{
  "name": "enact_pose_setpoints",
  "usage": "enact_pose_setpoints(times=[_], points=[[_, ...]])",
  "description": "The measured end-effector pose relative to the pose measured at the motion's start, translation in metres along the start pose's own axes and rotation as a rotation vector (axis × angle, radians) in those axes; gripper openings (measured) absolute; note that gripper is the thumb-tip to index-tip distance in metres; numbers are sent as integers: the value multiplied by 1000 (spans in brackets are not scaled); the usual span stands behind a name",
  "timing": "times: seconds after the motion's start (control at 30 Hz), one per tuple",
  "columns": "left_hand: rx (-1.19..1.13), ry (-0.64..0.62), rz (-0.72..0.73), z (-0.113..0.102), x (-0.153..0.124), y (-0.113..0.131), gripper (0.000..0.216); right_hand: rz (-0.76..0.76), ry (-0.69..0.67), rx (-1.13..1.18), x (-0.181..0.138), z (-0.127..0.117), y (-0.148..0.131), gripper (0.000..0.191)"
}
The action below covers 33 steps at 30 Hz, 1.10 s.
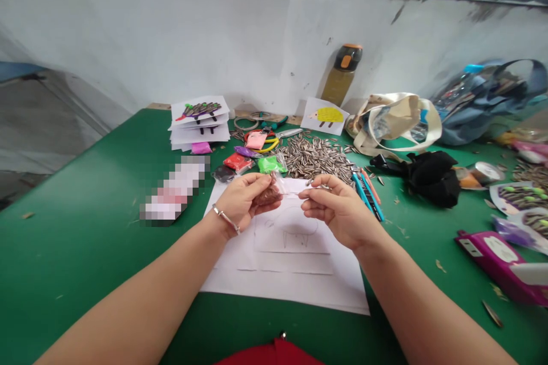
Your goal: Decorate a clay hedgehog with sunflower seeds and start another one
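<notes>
Left hand [244, 201] pinches a small clear bag [274, 191] of brownish clay at the centre of the frame, fingers closed on its filled end. The right hand [338, 209] grips the flat plastic end between thumb and forefinger, so the bag is stretched between the two just above the white sheet [295, 274] with a pencilled animal outline on the green desk [85, 228]. The weak point, as I judge it, is the thin plastic: pulled too hard, it may tear unevenly and drop clay on the drawing. Sunflower seeds [314, 159] lie heaped just behind the hands, with coloured clay packets [269, 164] beside them — a sudden jerk forward could scatter seeds onto the sheet.
</notes>
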<state>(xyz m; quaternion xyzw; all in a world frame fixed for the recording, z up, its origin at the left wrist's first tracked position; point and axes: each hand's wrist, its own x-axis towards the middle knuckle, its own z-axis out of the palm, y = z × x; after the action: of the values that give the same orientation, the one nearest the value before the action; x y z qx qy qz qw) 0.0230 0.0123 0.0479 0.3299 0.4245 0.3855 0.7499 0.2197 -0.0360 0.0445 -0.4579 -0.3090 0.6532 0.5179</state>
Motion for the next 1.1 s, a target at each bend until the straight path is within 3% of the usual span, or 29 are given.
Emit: enact_pose_setpoints(times=[0.17, 0.4, 0.57, 0.7, 0.9, 1.1], points=[[20, -18, -64, 6, -4, -1, 14, 42, -90, 10, -2, 2, 3, 22], [-16, -23, -6, 0, -1, 0, 15, 191, -199, -10, -5, 2, 1, 28], [-77, 3, 48, -4, 3, 4, 20, 97, -264, -110, -6, -1, 2, 34], [-97, 50, 56, -4, 2, 7, 17, 10, -221, -242, -5, 0, 4, 29], [-97, 83, 84, -5, 2, 11, 12, 91, -151, -187, -4, 6, 3, 30], [-210, 149, 175, -10, 6, 18, 14, -74, 1, -171, 0, 0, 0, 30]])
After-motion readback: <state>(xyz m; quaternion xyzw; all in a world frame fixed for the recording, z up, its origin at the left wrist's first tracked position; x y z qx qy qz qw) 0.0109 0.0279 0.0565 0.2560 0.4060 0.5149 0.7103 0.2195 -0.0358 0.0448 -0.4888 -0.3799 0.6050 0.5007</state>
